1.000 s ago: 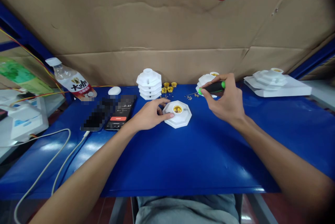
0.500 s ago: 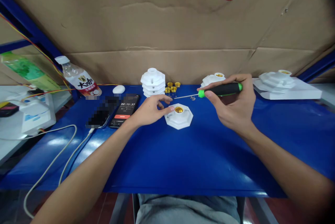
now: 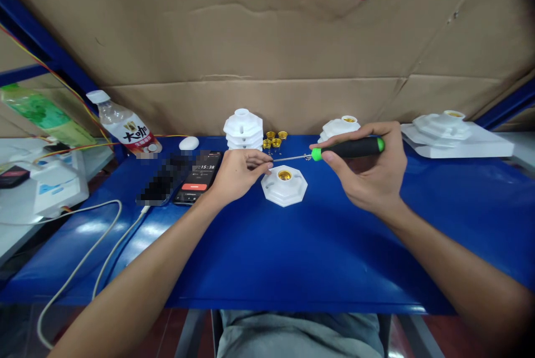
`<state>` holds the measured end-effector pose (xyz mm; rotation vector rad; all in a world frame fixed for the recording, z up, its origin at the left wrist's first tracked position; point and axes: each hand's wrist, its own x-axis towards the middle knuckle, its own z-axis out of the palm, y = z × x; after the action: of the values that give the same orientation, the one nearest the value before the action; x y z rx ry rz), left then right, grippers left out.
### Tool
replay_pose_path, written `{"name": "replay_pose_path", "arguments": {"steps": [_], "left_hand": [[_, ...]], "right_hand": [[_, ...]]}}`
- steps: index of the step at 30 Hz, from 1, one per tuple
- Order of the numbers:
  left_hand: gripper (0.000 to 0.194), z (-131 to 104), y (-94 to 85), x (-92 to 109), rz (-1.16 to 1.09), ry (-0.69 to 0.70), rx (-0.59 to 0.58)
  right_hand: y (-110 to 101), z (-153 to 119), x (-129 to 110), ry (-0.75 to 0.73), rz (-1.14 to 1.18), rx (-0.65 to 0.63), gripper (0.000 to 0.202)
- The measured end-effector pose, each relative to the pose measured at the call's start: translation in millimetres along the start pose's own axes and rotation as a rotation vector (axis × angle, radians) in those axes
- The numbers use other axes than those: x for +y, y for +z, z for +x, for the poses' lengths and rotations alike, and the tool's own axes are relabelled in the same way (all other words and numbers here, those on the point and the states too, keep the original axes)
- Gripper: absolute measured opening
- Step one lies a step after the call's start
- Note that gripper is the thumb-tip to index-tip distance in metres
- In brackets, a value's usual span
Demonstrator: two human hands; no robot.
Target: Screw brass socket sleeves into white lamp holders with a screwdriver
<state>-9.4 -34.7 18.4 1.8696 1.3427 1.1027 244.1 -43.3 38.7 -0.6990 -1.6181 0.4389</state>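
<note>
My right hand [image 3: 370, 165] is wrapped round the black and green handle of a screwdriver [image 3: 351, 148], whose thin shaft points left and lies nearly level. At the shaft's tip, the thumb and fingers of my left hand [image 3: 244, 171] are pinched together. Whatever small thing they hold is hidden. Just below the tip, a white octagonal lamp holder [image 3: 285, 193] with a brass-coloured threaded insert [image 3: 285, 175] rests face up on the blue table, touched by neither hand. Small screws [image 3: 308, 158] lie behind it, partly covered by the screwdriver.
Several gold threaded shells [image 3: 271, 141] stand beside a stack of white lamp holders [image 3: 243, 130]. More holders [image 3: 340, 126] sit behind my right hand and on a white box [image 3: 493, 143]. Left are two phones [image 3: 197, 179], a white oval case [image 3: 189, 143], a bottle [image 3: 125, 126] and a cable [image 3: 119, 252].
My left hand has let go of the lamp holder, and its thumb has moved up to pinch with the fingers at the screwdriver's tip. The screwdriver has shifted slightly left.
</note>
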Motion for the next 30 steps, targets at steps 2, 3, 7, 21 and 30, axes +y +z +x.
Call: {"name": "replay_pose_path", "arguments": {"steps": [2, 3, 7, 21, 30], "left_hand": [[0.015, -1, 0.6, -1, 0.088, 0.056, -0.001], [0.015, -1, 1.1, -2, 0.13, 0.083, -0.008], [0.015, -2, 3.6, -6, 0.251, 0.128, -0.013], [0.021, -3, 4.0, -10, 0.569, 0.13, -0.057], [0.03, 0, -3.9, -8, 0.56, 0.085, -0.037]], "right_hand": [[0, 0, 0, 0.002, -0.004, -0.01, 0.04], [0, -1, 0, 0.008, -0.005, -0.016, 0.04], [0, -3, -1, 0.03, -0.031, -0.023, 0.043], [1, -8, 3, -0.029, -0.132, -0.011, 0.043], [0, -5, 3, -0.008, -0.159, 0.04, 0.04]]}}
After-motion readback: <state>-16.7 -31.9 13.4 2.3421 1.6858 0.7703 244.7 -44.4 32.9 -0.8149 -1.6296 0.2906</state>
